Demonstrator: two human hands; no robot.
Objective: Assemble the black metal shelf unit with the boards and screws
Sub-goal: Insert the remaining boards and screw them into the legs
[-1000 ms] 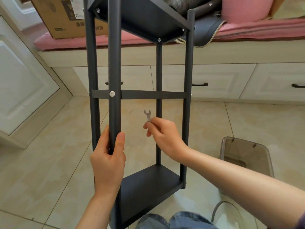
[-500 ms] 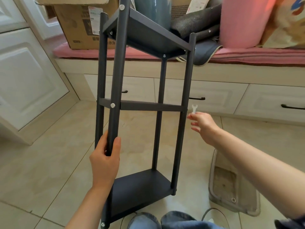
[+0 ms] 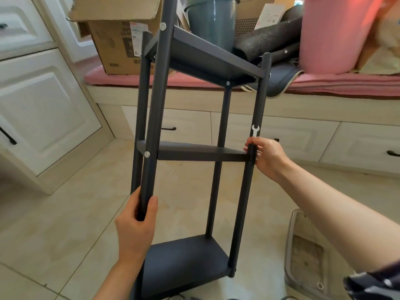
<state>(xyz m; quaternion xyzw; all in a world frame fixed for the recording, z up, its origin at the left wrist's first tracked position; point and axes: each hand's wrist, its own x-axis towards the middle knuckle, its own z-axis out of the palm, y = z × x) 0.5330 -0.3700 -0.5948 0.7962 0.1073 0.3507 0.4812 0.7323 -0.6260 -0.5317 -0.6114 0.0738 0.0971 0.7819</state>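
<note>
Black metal shelf unit (image 3: 194,152) stands on the floor, three boards in. Left hand (image 3: 135,226) grips a post; right hand (image 3: 267,158) grips the far post, small silver wrench (image 3: 255,131) pinched — tightening probably remains.

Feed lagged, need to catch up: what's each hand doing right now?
Left hand: grips the shelf unit's front-left post.
Right hand: wrapped round the front-right post at the middle board, small wrench held too.

Black shelf (image 3: 201,152) with silver screws (image 3: 147,154). White wrench (image 3: 255,131). Beige marbled floor (image 3: 65,213). White cabinets (image 3: 43,109). Pink cushion (image 3: 324,83), pink bin (image 3: 333,33), grey-blue bucket (image 3: 212,20), brown box (image 3: 116,40).
</note>
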